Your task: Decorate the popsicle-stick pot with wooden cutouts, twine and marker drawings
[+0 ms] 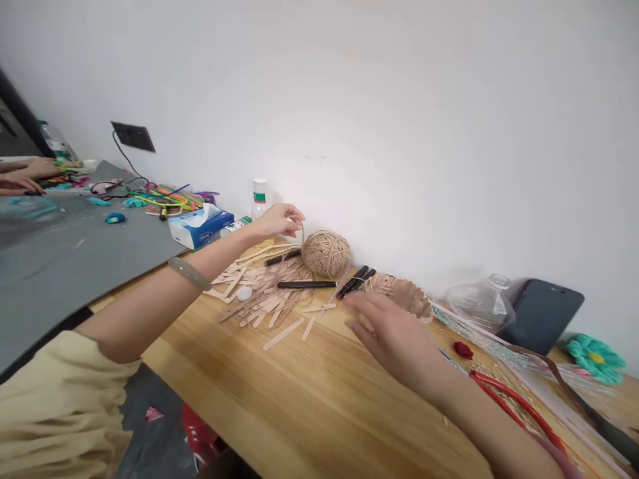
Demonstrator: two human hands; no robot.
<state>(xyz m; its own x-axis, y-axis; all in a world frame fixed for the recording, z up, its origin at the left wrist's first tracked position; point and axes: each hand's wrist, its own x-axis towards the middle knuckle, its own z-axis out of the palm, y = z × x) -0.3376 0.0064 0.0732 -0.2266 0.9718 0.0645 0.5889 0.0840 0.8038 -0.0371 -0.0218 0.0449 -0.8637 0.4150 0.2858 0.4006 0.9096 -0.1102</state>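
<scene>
Pinching with its thumb and fingertips, the left hand is holding up a thin tan strand of twine, which is hanging down beside a round ball of tan twine. This ball is sitting near the white wall, at the back of a light-brown wooden table. A pale greenish bangle is circling the left forearm. Over the table, the right hand is hovering in a loose curve, its thumb standing apart from its fingers; two black markers are lying side by side just beyond it, and a crinkled brown ruffled piece is resting behind its knuckles. In front of the ball, flat pale wooden sticks are lying in a loose heap, with another black marker lying across them and a small round white cap resting near their left side. Nearer the person, a single wooden stick is lying apart from the heap. Left of the ball, a blue-and-white cardboard tissue box is standing near a clear bottle with a green-and-red label. Farther right, a dark flat phone is leaning near a teal yarn flower with a yellow centre.
</scene>
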